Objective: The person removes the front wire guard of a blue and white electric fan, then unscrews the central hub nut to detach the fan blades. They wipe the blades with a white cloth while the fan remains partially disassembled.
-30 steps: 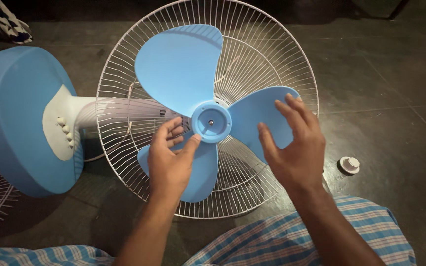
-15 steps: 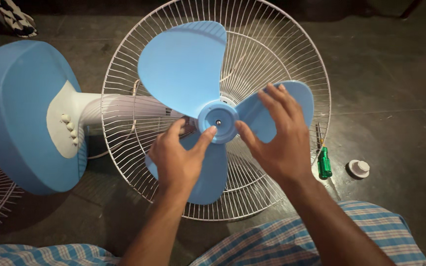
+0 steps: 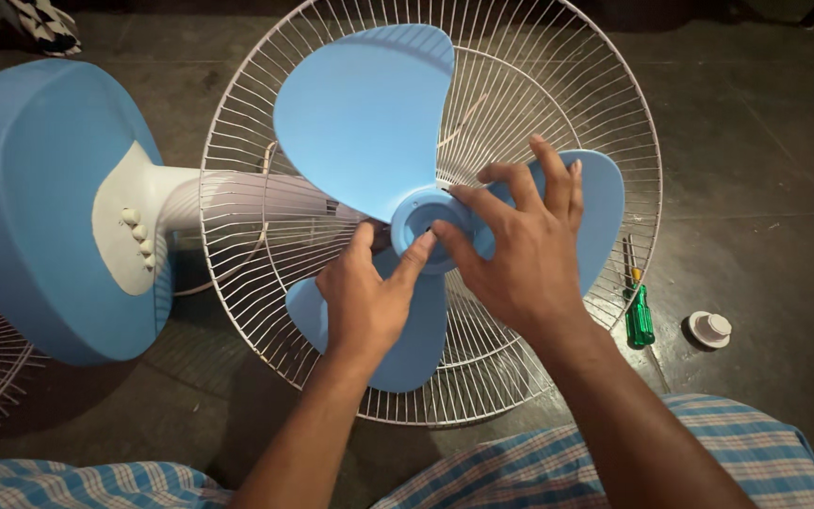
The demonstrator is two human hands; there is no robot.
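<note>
Both hands [image 3: 369, 302] [image 3: 520, 250] now closer on blade hub [image 3: 426, 221].

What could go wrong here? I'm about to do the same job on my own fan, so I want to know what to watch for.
1. Both hands, left hand and right hand, press at the blue hub; uneven force might flex a thin fan blade.
2. Fingertips sit close to the white wire guard, where they could get pinched.
3. The green screwdriver and small white cap lie loose on the dark floor by the knee and could be kicked away.
</note>
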